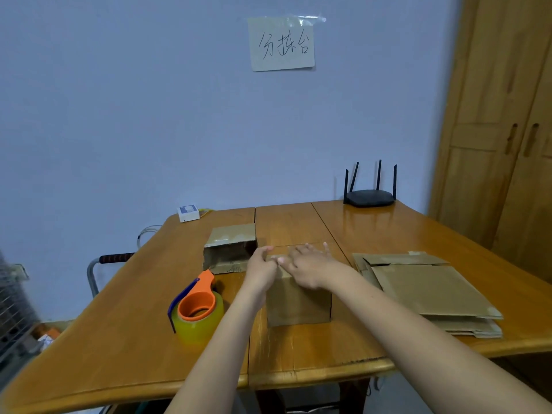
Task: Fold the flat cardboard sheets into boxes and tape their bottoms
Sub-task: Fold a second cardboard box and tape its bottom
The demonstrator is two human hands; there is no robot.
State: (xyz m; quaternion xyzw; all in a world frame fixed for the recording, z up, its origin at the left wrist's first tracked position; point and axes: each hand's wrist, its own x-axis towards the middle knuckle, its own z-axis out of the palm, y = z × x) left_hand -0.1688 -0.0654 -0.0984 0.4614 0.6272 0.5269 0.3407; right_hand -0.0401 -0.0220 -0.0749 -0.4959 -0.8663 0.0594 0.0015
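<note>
Paper sheet (pixel 281 43): pale, taped along its top edge to the blue wall, handwritten in dark ink with three Chinese characters, 分拣台. Small white box (pixel 188 213): at the far left edge of the wooden table (pixel 388 234), carries a blue-and-white printed label on its upper face, print too small to read. Open cardboard box (pixel 230 249): lying on its side, faint dark marks on its front bottom flap, not legible. No other readable text, brand or number shows anywhere.
</note>
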